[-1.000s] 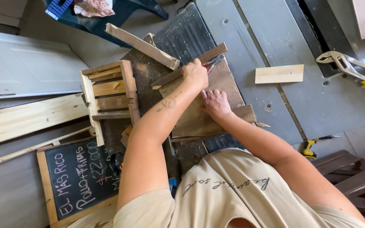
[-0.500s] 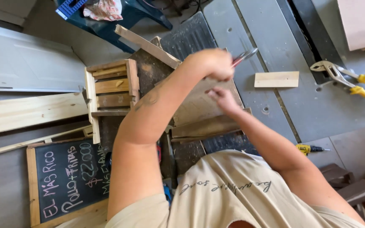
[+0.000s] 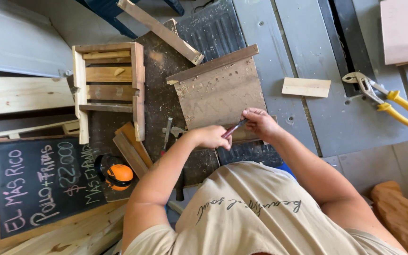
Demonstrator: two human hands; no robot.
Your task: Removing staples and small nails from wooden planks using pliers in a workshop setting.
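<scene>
While both hands meet at the near edge of the board (image 3: 220, 97), I read the step as marking or scoring it with the pencil (image 3: 234, 128), a thin dark reddish stick lying slantwise between them. My left hand (image 3: 212, 137) has its fingers curled together around the lower end of the pencil; my right hand (image 3: 259, 123) pinches the upper end between thumb and fingertips, the other fingers tucked in against the board's edge. To do this well, I judge that the right hand should press the board flat so it does not slide, while the tip stays low and steady and runs along the edge in one stroke. I cannot tell which end of the pencil is the point. The board lies at 12 o'clock from the hands, on the dark, sawdust-strewn bench: a flat brown panel, dusty and scuffed, with faint zigzag marks across its face and a wooden strip (image 3: 212, 64) fixed along its far edge. At 10 o'clock stands a small slatted crate (image 3: 109, 85) of pale wood. At 3 o'clock, well apart, a short wood block (image 3: 306, 87) lies on the grey saw table (image 3: 298, 123), with yellow-handled pliers (image 3: 386, 101) beyond. An orange earmuff (image 3: 118, 174) sits at 8 o'clock, beside a chalkboard sign (image 3: 34, 189).
</scene>
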